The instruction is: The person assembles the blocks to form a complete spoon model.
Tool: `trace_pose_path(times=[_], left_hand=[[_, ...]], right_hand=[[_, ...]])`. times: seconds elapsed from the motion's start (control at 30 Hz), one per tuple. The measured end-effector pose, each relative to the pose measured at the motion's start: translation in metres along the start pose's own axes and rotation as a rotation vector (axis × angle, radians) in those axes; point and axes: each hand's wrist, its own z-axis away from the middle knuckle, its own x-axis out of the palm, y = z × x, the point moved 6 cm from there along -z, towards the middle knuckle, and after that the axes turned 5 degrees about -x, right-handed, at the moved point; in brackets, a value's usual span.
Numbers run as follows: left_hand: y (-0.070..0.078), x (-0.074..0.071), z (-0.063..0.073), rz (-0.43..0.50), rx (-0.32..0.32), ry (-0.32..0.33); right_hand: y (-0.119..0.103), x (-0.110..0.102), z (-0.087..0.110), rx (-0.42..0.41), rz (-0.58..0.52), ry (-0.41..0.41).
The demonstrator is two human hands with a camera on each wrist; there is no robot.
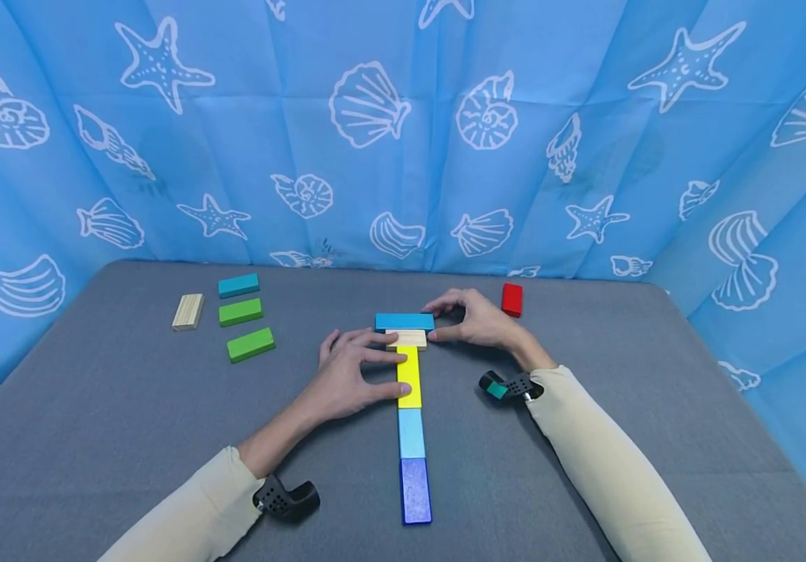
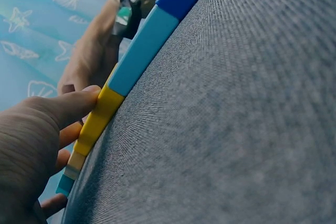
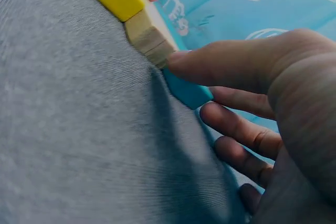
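Note:
A row of blocks runs up the cloth: a dark blue block (image 1: pixel 415 492) nearest, then a light blue block (image 1: pixel 411 433), a yellow block (image 1: pixel 409 390) and a crosswise natural wood block (image 1: pixel 408 338). A blue block (image 1: pixel 404 321) lies crosswise at the far end. Extended fingers of my left hand (image 1: pixel 350 375) touch the row from the left, the thumb on the yellow block (image 2: pixel 100 119) and a fingertip at the wood block. My right hand (image 1: pixel 476 320) has its thumb against the wood block's right end (image 3: pixel 157 43), its other fingers around the blue block's end (image 3: pixel 186 88).
Back left lie a teal block (image 1: pixel 238 286), two green blocks (image 1: pixel 240 312) and another wood block (image 1: pixel 188 312). Behind the right hand is a red block (image 1: pixel 511 300). A blue curtain (image 1: pixel 403 140) with shell prints hangs along the grey table's (image 1: pixel 586 336) back edge.

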Motion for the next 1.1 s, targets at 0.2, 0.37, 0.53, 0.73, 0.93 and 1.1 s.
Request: trace_pose_path(times=[0.2, 0.37, 0.53, 0.73, 0.93, 1.1], left_hand=[[0.001, -0.001, 0.000, 0.005, 0.004, 0.000], [0.000, -0.001, 0.001, 0.009, 0.002, 0.004], [0.000, -0.001, 0.002, 0.018, 0.008, 0.009], [0.000, -0.001, 0.002, 0.031, 0.025, 0.013], [0.000, -0.001, 0.002, 0.034, 0.027, 0.009], [0.000, 0.000, 0.002, 0.031, 0.034, 0.010]], right_hand=[[-0.004, -0.018, 0.005, -0.005, -0.005, 0.059], [0.000, -0.040, 0.013, 0.018, 0.007, 0.131], [0.013, -0.060, 0.024, 0.057, 0.053, 0.205], [0.033, -0.078, 0.039, 0.129, 0.124, 0.270], [0.050, -0.085, 0.050, 0.202, 0.196, 0.266], [0.064, -0.087, 0.055, 0.236, 0.246, 0.260]])
